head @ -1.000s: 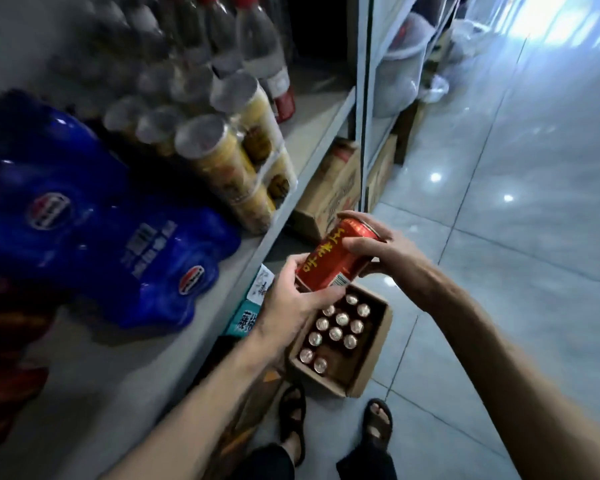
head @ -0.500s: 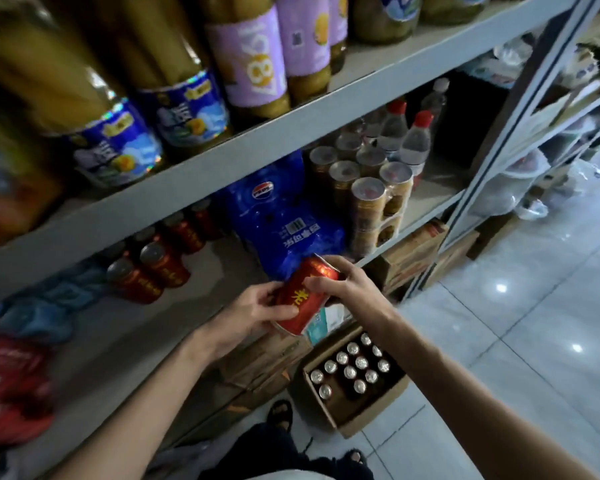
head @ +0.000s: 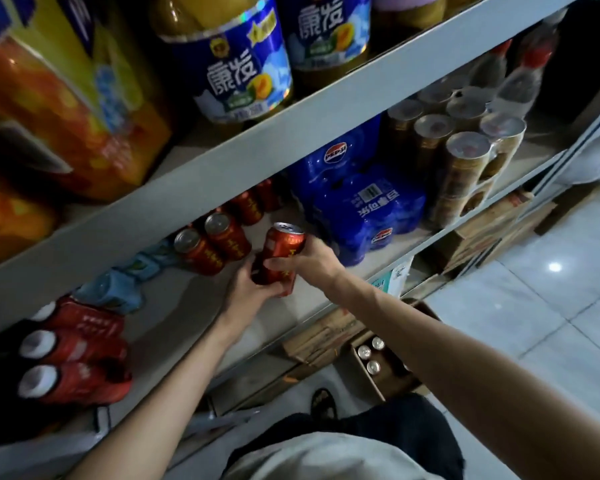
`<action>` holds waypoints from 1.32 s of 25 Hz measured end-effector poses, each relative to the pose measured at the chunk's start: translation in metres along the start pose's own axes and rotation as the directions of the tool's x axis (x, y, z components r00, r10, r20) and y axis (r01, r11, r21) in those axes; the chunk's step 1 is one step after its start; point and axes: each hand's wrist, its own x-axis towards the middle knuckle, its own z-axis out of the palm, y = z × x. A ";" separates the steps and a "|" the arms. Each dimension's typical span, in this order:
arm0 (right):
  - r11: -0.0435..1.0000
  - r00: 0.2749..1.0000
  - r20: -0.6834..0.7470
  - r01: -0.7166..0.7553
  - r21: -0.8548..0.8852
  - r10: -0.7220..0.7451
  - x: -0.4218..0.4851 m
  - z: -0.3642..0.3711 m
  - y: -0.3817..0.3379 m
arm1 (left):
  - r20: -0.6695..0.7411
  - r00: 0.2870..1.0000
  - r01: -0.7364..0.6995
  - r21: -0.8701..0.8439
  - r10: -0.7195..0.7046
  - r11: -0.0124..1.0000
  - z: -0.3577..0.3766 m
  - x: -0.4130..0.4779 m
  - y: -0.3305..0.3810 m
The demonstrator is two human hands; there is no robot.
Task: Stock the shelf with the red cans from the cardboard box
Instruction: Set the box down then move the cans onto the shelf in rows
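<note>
Down on the tiled floor, an open brown cardboard box (head: 369, 384) is holding several silver-topped cans (head: 371, 355). Above it, both hands are grasping one red aluminium can with yellow lettering (head: 281, 254) over the grey metal shelf (head: 174, 306). The left hand (head: 253, 289) is cupping its lower part and the right hand (head: 309, 261) is wrapping fingers round its middle. The can is leaning slightly; whether its base is touching the shelf is unclear. Just behind it, more red cans (head: 215, 244) are standing in a row, with a blue shrink-wrapped Pepsi pack (head: 361, 206) sitting to their right.
</note>
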 end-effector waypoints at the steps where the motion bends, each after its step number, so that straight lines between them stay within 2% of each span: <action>1: 0.999 1.000 0.014 -0.025 0.026 0.024 0.009 0.005 0.005 | -0.022 1.000 0.017 0.004 -0.017 1.000 -0.003 0.003 -0.006; 3: 0.999 1.000 0.004 -0.014 -0.046 0.015 0.019 0.011 0.014 | -0.035 0.996 0.082 0.083 -0.079 0.993 -0.004 0.002 -0.015; 5: 0.961 0.988 -0.048 0.130 -0.244 -0.145 0.032 0.012 0.016 | 0.084 0.983 0.118 0.373 -0.160 0.920 -0.005 0.004 -0.020; 7: 0.907 0.945 -0.116 0.253 -0.337 -0.307 0.049 0.007 0.012 | 0.163 0.932 0.109 0.723 -0.323 0.682 -0.008 0.011 -0.023; 9: 0.883 0.912 -0.131 0.328 -0.335 -0.389 0.067 0.004 0.007 | 0.141 0.903 0.054 0.900 -0.406 0.432 -0.012 0.017 -0.021; 13: 0.800 0.869 -0.022 0.444 -0.403 -0.494 0.097 0.012 0.013 | 0.094 0.838 0.058 0.964 -0.538 0.259 -0.006 0.026 -0.022; 17: 0.839 0.873 -0.044 0.451 -0.305 -0.486 0.106 0.022 0.026 | 0.058 0.808 0.091 0.971 -0.587 0.222 -0.008 0.030 -0.029; 21: 0.896 0.911 -0.057 0.387 -0.216 -0.408 0.109 0.023 0.038 | 0.092 0.825 0.082 0.957 -0.558 0.279 -0.012 0.035 -0.032; 24: 0.860 0.913 -0.048 0.362 -0.358 -0.405 0.113 0.027 0.032 | 0.073 0.840 0.067 0.970 -0.538 0.235 -0.010 0.036 -0.031; 27: 0.873 0.912 -0.031 0.382 -0.304 -0.410 0.115 0.032 0.030 | 0.080 0.836 0.066 0.967 -0.543 0.245 -0.009 0.034 -0.029; 33: 0.822 0.878 -0.123 0.372 -0.432 -0.462 0.130 0.054 0.026 | 0.097 0.832 0.042 0.971 -0.546 0.236 -0.008 0.033 -0.023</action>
